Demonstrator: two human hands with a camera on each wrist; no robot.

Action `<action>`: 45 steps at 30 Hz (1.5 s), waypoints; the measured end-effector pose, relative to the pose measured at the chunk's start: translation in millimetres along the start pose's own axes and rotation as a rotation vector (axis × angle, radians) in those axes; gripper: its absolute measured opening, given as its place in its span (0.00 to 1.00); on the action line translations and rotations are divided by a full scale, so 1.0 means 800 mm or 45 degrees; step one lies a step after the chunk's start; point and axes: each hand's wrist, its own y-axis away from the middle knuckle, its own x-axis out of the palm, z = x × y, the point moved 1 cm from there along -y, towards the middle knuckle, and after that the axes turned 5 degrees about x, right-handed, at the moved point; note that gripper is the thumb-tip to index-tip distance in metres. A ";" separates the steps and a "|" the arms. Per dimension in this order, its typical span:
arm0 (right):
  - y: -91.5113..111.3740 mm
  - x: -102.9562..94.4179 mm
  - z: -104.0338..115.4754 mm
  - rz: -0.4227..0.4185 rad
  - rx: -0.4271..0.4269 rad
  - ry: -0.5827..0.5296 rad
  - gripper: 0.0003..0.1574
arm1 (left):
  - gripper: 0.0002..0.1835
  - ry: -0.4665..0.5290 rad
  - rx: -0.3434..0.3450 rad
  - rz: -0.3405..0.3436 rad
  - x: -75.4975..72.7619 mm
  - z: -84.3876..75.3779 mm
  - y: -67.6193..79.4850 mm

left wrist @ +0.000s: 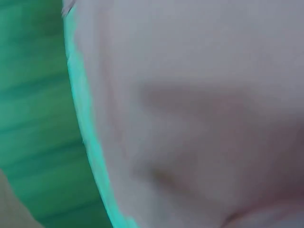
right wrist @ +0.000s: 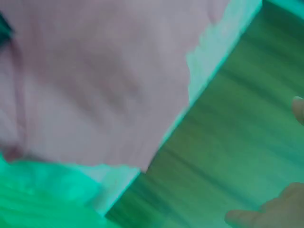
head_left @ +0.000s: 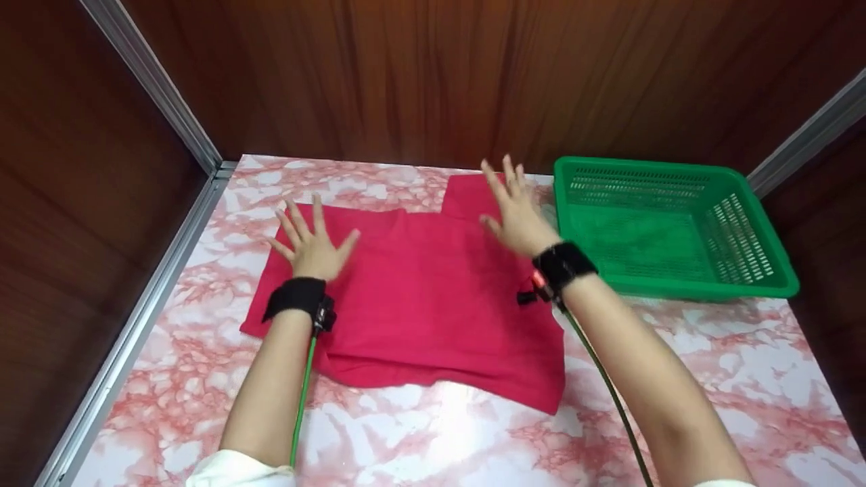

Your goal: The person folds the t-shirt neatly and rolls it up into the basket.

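A metal rail (head_left: 145, 311) borders the worktop (head_left: 379, 433), whose marbled surface shows left of and below one red cloth (head_left: 426, 291). The left hand (head_left: 312, 250), first of two, is over the cloth's left part, fingers spread; whether it touches is hard to tell, and the left wrist view is blurred. The cloth lies mid-worktop, partly covered by both hands. The right hand (head_left: 517, 213), fingers apart, blocks its upper-right flap; contact is unclear. One green basket (head_left: 676, 289) sits just beyond, reaching the worktop's right edge.
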 end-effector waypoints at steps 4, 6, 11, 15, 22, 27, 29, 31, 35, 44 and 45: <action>0.071 0.034 0.007 0.124 -0.093 0.039 0.43 | 0.51 -0.078 0.193 0.317 0.028 -0.014 0.048; 0.113 0.050 0.009 0.246 -0.104 0.075 0.38 | 0.50 -0.103 0.308 0.481 0.037 -0.024 0.076; 0.188 0.079 -0.012 0.409 -0.075 0.240 0.40 | 0.47 -0.107 0.364 0.699 0.055 -0.042 0.126; 0.204 0.088 -0.046 0.279 -0.040 0.339 0.43 | 0.49 -0.113 0.333 0.629 0.070 -0.050 0.132; 0.196 0.089 -0.089 0.231 0.000 0.140 0.43 | 0.48 -0.126 0.361 0.579 0.089 -0.064 0.120; 0.204 0.078 -0.107 0.210 0.065 -0.091 0.40 | 0.43 -0.016 0.382 0.580 0.072 -0.050 0.121; 0.219 0.070 -0.111 0.144 0.120 -0.149 0.39 | 0.41 0.023 0.378 0.576 0.058 -0.037 0.129; 0.237 0.063 -0.112 0.058 0.181 -0.183 0.38 | 0.39 0.040 0.369 0.559 0.044 -0.020 0.141; 0.276 0.056 -0.106 -0.026 0.377 -0.162 0.38 | 0.37 0.052 0.369 0.466 0.018 0.021 0.167; 0.317 0.067 -0.085 -0.013 0.487 0.079 0.36 | 0.28 0.135 0.441 0.221 -0.002 0.089 0.203; 0.316 0.069 -0.085 -0.041 0.464 0.068 0.33 | 0.26 0.136 0.454 0.186 -0.002 0.092 0.204</action>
